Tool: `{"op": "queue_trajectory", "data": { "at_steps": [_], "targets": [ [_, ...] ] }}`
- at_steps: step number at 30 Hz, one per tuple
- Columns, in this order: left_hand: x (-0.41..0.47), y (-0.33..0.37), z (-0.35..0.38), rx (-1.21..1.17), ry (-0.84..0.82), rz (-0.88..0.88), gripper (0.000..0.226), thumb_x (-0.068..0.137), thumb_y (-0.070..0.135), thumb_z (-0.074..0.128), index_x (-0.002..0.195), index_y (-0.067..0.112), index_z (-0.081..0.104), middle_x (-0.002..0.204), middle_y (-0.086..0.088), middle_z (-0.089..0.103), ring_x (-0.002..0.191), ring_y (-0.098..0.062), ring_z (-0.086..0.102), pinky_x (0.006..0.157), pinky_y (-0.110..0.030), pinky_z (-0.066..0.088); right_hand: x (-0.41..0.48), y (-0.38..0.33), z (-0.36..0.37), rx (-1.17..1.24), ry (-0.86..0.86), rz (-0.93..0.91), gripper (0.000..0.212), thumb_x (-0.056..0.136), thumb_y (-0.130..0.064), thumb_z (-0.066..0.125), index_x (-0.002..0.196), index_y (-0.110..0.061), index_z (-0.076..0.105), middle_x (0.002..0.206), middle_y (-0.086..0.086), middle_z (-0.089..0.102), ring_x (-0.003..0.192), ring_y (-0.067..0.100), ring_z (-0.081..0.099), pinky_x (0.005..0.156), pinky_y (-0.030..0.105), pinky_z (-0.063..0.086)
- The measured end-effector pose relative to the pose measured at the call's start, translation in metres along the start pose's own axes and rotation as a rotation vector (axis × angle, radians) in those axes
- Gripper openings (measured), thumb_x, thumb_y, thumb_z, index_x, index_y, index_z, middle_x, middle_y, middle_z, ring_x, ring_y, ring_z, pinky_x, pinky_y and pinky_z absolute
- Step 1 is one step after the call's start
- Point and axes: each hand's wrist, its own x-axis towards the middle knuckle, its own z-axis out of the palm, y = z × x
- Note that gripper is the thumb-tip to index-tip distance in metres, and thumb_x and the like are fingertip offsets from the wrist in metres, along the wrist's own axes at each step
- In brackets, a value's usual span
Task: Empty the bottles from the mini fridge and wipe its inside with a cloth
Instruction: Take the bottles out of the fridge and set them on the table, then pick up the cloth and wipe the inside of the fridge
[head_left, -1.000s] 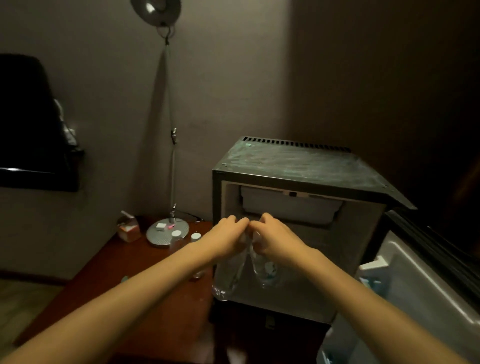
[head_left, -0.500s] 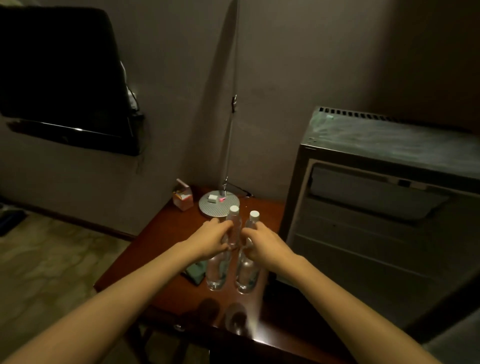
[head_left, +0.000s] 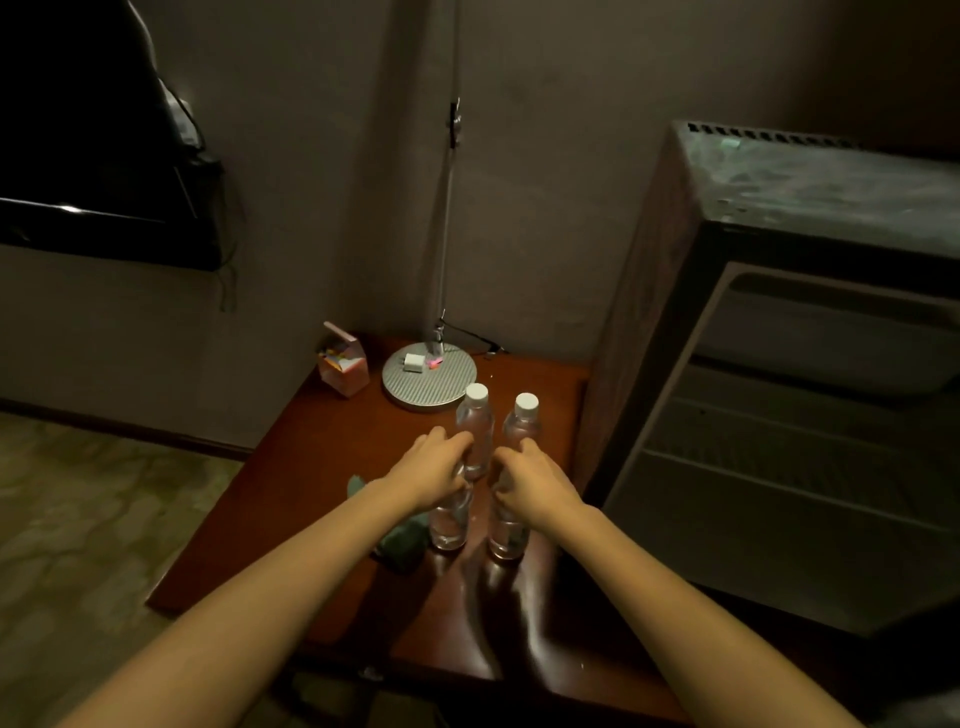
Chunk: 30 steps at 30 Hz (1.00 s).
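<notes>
A dim room corner is seen from above, looking down along two bare forearms. The open mini fridge (head_left: 810, 415) fills the right side; its pale inside is shown with a compartment at the top and wire shelves below, and no bottles are seen in the visible part. A dark screen (head_left: 98, 156) is mounted on the wall at the upper left.

A reddish-brown wooden bench (head_left: 311, 493) stands against the fridge's left side. At its back edge, the round grey base of a lamp (head_left: 429, 375) is placed, with a thin pole rising up the wall and a small white plug lying on the base. A small pink box (head_left: 344, 366) is set just to the left of the base.

Four clear plastic bottles stand upright near the middle of the bench, in two pairs. The two rear bottles (head_left: 475, 431) show white caps and are placed side by side. The two front bottles (head_left: 449, 522) are held from above: the left hand (head_left: 431, 470) is closed around the top of the left one, and the right hand (head_left: 530, 480) is closed around the top of the right one. Both bottle bases rest on the bench.

A crumpled greenish cloth (head_left: 397, 543) lies on the bench just left of the front bottles, partly hidden by the left forearm.
</notes>
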Motion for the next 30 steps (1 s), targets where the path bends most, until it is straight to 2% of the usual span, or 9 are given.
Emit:
{"op": "queue_trajectory", "data": {
  "at_steps": [4,8,12,21,24,26,27,30],
  "targets": [
    [0.015,0.0,0.004,0.038,-0.003,0.037,0.031,0.086,0.017,0.057,0.114,0.014,0.042,0.115,-0.016,0.045,0.108,-0.034,0.045,0.09,-0.043,0.043,0.012,0.0,0.004,-0.033,0.004,0.029,0.028,0.088,-0.022,0.053,0.114,-0.013,0.049,0.115,0.016,0.047,0.102,0.037,0.053,0.079,0.043,0.047],
    [0.026,-0.001,0.004,0.08,0.006,0.074,0.034,0.086,0.019,0.058,0.114,0.013,0.04,0.117,-0.018,0.045,0.108,-0.037,0.045,0.091,-0.046,0.043,0.026,0.0,0.006,-0.023,-0.002,0.057,0.032,0.088,-0.026,0.055,0.116,-0.014,0.049,0.118,0.017,0.049,0.105,0.037,0.054,0.085,0.046,0.049],
    [0.03,-0.004,0.003,0.088,0.002,0.102,0.033,0.087,0.021,0.057,0.114,0.012,0.041,0.117,-0.017,0.046,0.109,-0.035,0.045,0.088,-0.045,0.044,0.032,0.002,0.005,-0.064,0.026,0.066,0.032,0.087,-0.027,0.056,0.115,-0.014,0.05,0.117,0.016,0.051,0.103,0.037,0.055,0.083,0.046,0.049],
    [0.028,-0.027,-0.001,-0.085,0.069,0.231,0.032,0.088,0.037,0.055,0.109,0.012,0.052,0.106,-0.009,0.053,0.097,-0.023,0.053,0.082,-0.038,0.049,0.035,0.008,0.0,-0.167,0.0,0.07,0.034,0.089,-0.04,0.052,0.113,-0.016,0.05,0.117,0.012,0.053,0.102,0.032,0.056,0.081,0.044,0.05],
    [0.031,-0.044,-0.007,-0.191,0.187,0.185,0.025,0.092,0.038,0.047,0.104,0.017,0.054,0.1,-0.003,0.058,0.088,-0.016,0.056,0.076,-0.034,0.051,0.04,-0.002,-0.006,-0.22,0.16,-0.012,0.03,0.093,-0.041,0.046,0.108,-0.015,0.052,0.11,0.01,0.054,0.1,0.029,0.054,0.073,0.038,0.042],
    [0.037,-0.063,-0.006,-0.148,0.226,0.114,0.023,0.094,0.033,0.045,0.107,0.016,0.053,0.103,-0.003,0.059,0.09,-0.016,0.057,0.076,-0.034,0.051,0.043,-0.014,-0.009,-0.208,0.27,-0.073,0.028,0.095,-0.038,0.043,0.106,-0.015,0.054,0.104,0.008,0.054,0.096,0.027,0.053,0.069,0.034,0.033],
    [0.042,-0.074,-0.003,-0.069,0.182,0.075,0.024,0.094,0.031,0.045,0.111,0.015,0.051,0.108,-0.006,0.059,0.096,-0.02,0.057,0.08,-0.036,0.051,0.046,-0.02,-0.009,-0.2,0.299,-0.105,0.028,0.095,-0.038,0.042,0.106,-0.015,0.055,0.103,0.008,0.054,0.095,0.026,0.052,0.07,0.033,0.032],
    [0.055,-0.103,0.016,0.233,-0.123,-0.061,0.04,0.092,0.03,0.047,0.128,0.013,0.04,0.129,-0.013,0.047,0.119,-0.03,0.044,0.096,-0.044,0.043,0.058,-0.036,-0.002,-0.193,0.304,-0.171,0.029,0.095,-0.038,0.042,0.105,-0.014,0.055,0.105,0.008,0.055,0.097,0.026,0.051,0.079,0.038,0.038]
  ]
}}
